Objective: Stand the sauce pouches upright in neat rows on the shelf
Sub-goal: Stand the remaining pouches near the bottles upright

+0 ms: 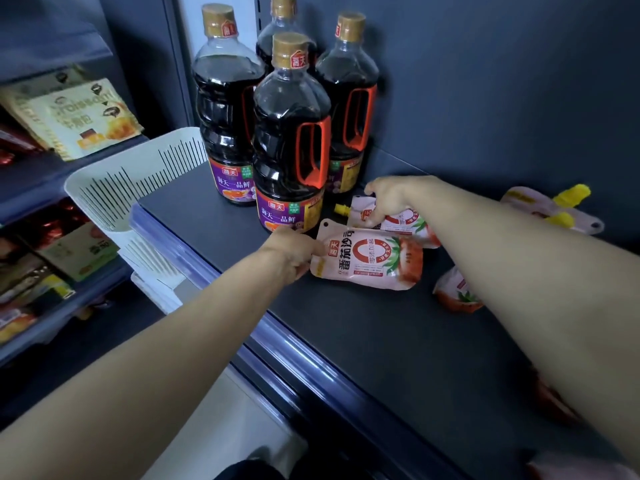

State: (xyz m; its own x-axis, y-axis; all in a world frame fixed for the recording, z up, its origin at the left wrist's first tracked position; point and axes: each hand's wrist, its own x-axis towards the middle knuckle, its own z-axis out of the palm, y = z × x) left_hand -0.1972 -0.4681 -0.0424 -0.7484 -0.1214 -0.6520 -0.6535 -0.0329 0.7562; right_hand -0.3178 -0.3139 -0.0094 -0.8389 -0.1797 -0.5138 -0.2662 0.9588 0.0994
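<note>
The left hand (pixel 294 251) pinches the near pouch (pixel 367 259) at its nine-o'clock edge; the right hand (pixel 384 199) grips the far pouch (pixel 398 220). Both look soft and floppy: best held near the stiff top seam.

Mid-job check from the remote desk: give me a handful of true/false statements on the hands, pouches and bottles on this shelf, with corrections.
1. Four dark sauce bottles stand upright on the shelf. True.
2. The left hand grips the top edge of the front pouch. True.
3. The front pouch stands upright. False: it lies flat.
4. The right hand rests on a bottle cap. False: it holds the second pouch, behind the front one.
5. More pouches lie further right. True.
</note>
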